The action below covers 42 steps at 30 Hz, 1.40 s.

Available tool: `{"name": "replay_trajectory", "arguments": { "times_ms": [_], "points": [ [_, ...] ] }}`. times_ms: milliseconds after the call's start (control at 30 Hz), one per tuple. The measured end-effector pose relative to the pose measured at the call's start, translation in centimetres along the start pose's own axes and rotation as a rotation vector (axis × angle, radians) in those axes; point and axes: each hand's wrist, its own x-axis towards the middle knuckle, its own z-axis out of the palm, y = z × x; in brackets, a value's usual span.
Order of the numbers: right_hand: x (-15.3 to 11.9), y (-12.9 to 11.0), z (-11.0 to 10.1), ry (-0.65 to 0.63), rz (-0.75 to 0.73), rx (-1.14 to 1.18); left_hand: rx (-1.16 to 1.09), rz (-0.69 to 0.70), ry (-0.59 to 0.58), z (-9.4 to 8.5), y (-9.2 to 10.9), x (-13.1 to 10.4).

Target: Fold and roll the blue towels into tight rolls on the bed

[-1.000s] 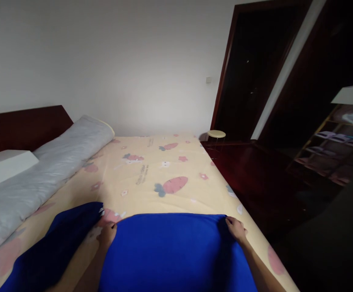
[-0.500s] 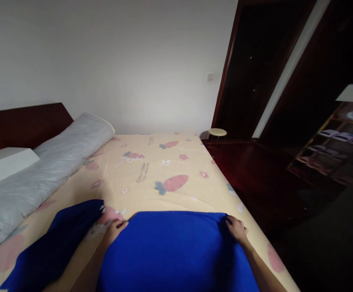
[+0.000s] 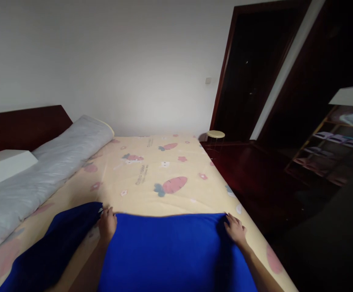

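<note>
A wide blue cloth [image 3: 170, 251] lies over the near part of the bed, its far edge running almost straight between my hands. My left hand [image 3: 108, 225] has its fingers closed on the cloth's far left corner. My right hand [image 3: 236, 230] grips the far right corner, fingers bent over the edge. Left of my left forearm is a darker blue piece of fabric [image 3: 51, 243], with a small white bit at its tip close to my left fingers. Whether it joins the wide cloth I cannot tell. The near ends of both run out of view.
The bed [image 3: 152, 198] has a cream sheet with carrot prints. A rolled grey quilt [image 3: 57, 162] and a white box-like object [image 3: 7, 164] lie on the left by the dark headboard [image 3: 24, 123]. Beyond the right edge are a round stool [image 3: 216, 134] and a shoe rack [image 3: 331, 138].
My left hand has moved left and a little away from me, drawing the cloth's left corner outward, so the far edge is wider. My right hand stays at its corner.
</note>
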Motion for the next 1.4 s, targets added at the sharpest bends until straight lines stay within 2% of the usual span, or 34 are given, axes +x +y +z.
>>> {"name": "replay_trajectory", "arguments": {
  "times_ms": [67, 133, 200, 267, 333, 400, 467, 533, 667, 733, 767, 833, 867, 933, 1000, 1133, 1200, 1233, 1300, 1333, 1400],
  "points": [
    [-1.6, -2.5, 0.3, 0.006, -0.095, -0.007, 0.022, 0.051, 0.044, 1.1, 2.7, -1.2],
    [-3.8, -6.4, 0.9, -0.036, -0.296, 0.030, 0.036, 0.222, 0.002, 2.9, 6.3, -3.7],
    [-6.4, -11.0, 1.7, -0.176, -0.509, 0.110, 0.044, 0.432, -0.155, 5.0, 10.2, -6.8],
    [-8.8, -15.2, 2.5, -0.309, -0.621, 0.177, 0.046, 0.516, -0.333, 7.1, 13.5, -9.7],
    [-10.4, -18.0, 3.1, -0.386, -0.663, 0.219, 0.048, 0.530, -0.443, 8.5, 15.6, -11.5],
    [-10.9, -19.0, 3.5, -0.420, -0.668, 0.228, 0.055, 0.534, -0.484, 9.1, 16.0, -11.9],
    [-10.3, -18.0, 3.6, -0.415, -0.659, 0.205, 0.088, 0.489, -0.475, 9.1, 14.7, -11.0],
    [-8.7, -15.4, 3.7, -0.352, -0.608, 0.158, 0.155, 0.358, -0.436, 8.7, 11.6, -9.4],
    [-5.0, -7.3, 3.7, -0.144, -0.376, 0.006, 0.263, 0.073, -0.320, 7.9, 2.1, -6.1],
    [-3.5, -3.3, 3.7, -0.097, -0.271, -0.073, 0.273, -0.014, -0.264, 7.6, -2.4, -4.9],
    [-2.9, -1.7, 3.6, -0.084, -0.237, -0.100, 0.276, -0.049, -0.249, 7.4, -4.1, -4.4],
    [-2.2, 0.0, 3.6, -0.057, -0.198, -0.134, 0.293, -0.086, -0.211, 7.0, -5.5, -3.8],
    [-2.2, 0.0, 3.6, -0.037, -0.185, -0.142, 0.303, -0.079, -0.171, 6.9, -5.3, -3.8],
    [-2.6, -1.9, 3.6, -0.001, -0.198, -0.131, 0.308, 0.007, -0.062, 6.8, -2.7, -4.3],
    [-3.8, -6.0, 3.9, -0.014, -0.294, -0.069, 0.268, 0.176, 0.006, 7.5, 2.0, -5.7],
    [-7.4, -16.5, 5.0, -0.209, -0.631, 0.114, 0.098, 0.483, -0.219, 10.6, 12.8, -9.9],
    [-8.5, -20.2, 5.3, -0.283, -0.689, 0.144, 0.033, 0.565, -0.322, 12.0, 16.3, -11.4],
    [-8.7, -21.2, 5.3, -0.313, -0.691, 0.145, 0.015, 0.582, -0.349, 12.4, 17.3, -11.7],
    [-8.2, -21.3, 5.0, -0.340, -0.667, 0.130, 0.013, 0.568, -0.355, 12.5, 17.4, -11.5],
    [-7.6, -20.5, 4.7, -0.333, -0.643, 0.117, 0.029, 0.540, -0.340, 12.2, 16.7, -11.0],
    [-6.0, -17.2, 4.1, -0.286, -0.572, 0.082, 0.093, 0.440, -0.307, 11.3, 14.1, -9.5]
  ]
}}
